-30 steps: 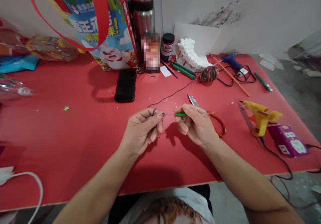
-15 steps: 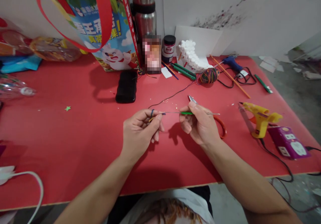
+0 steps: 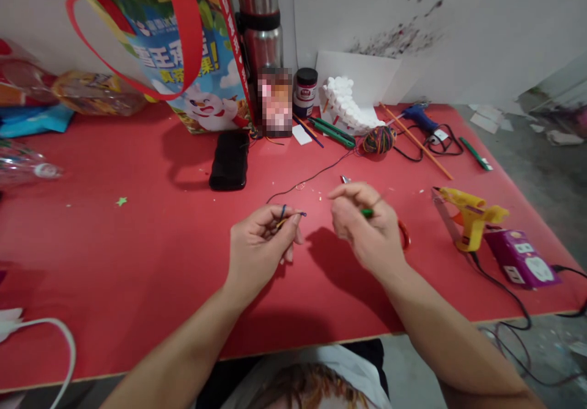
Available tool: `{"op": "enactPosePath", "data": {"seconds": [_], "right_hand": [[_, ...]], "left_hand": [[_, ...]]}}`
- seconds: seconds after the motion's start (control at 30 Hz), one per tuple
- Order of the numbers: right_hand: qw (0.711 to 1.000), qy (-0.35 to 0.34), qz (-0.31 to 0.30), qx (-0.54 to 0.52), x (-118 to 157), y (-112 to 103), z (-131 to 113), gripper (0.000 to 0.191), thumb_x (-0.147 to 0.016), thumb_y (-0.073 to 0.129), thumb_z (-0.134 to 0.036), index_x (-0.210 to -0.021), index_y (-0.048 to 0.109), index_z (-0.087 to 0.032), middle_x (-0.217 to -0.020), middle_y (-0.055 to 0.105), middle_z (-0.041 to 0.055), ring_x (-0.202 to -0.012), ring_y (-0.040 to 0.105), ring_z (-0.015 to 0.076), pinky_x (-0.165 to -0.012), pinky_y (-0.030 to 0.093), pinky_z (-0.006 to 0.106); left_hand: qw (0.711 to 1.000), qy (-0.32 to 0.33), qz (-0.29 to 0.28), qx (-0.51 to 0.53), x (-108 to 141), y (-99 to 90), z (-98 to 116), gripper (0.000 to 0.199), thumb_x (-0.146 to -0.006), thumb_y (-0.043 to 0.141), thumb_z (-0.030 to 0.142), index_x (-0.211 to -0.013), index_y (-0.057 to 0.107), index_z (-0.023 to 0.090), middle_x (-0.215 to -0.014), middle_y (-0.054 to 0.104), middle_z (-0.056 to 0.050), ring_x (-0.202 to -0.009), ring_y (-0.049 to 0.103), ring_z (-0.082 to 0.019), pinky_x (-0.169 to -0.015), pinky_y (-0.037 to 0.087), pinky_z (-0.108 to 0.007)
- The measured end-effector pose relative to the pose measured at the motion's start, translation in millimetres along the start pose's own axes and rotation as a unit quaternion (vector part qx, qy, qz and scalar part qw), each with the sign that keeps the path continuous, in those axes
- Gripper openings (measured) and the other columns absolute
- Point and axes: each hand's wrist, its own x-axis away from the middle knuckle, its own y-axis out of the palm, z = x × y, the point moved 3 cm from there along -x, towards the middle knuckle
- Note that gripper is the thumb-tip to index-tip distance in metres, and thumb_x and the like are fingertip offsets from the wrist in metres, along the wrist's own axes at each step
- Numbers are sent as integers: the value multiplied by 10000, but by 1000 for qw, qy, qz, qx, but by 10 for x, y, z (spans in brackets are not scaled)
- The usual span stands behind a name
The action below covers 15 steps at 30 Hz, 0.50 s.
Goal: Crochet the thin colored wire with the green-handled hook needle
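My left hand pinches dark multicoloured yarn between thumb and forefinger. Part of the strand wraps a finger, and a tiny loop pokes out past the fingertips. To its right, my right hand is curled around a crochet hook; only a bit of the green handle shows, and the hook's tip cannot be made out. A gap separates the hook hand from the loop. From the left hand the strand runs over the table to a yarn ball. Under my right hand lie scissors with a red-orange handle.
On the red table stand a gift bag, a steel flask and a paint jar. A black phone-like case lies in front. At right are a yellow glue gun, a purple power box and cords.
The hook has come away from the yarn loop. My right hand has turned, with the forefinger lifted and the hook tucked back into the palm. My left hand keeps its pinch.
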Motion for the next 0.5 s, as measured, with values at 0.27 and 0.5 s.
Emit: {"op": "enactPosePath", "data": {"seconds": [0.27, 0.5], "right_hand": [[988, 115, -92, -35, 18, 137, 143, 188, -855, 768, -335, -938, 687, -187, -644, 527, -70, -453, 350, 44, -419, 287, 196], [984, 142, -96, -35, 28, 139, 139, 151, -857, 771, -318, -880, 674, -204, -609, 513, -65, -461, 374, 61, -430, 288, 210]], "left_hand": [[987, 111, 0, -113, 73, 8, 5, 85, -933, 693, 239, -956, 764, 197, -676, 708, 15, -458, 587, -69, -452, 460, -174], [969, 164, 6, -185, 77, 8, 43, 97, -900, 723, 204, -937, 797, 255, -723, 759, 18, -485, 625, -85, -507, 498, -194]]}}
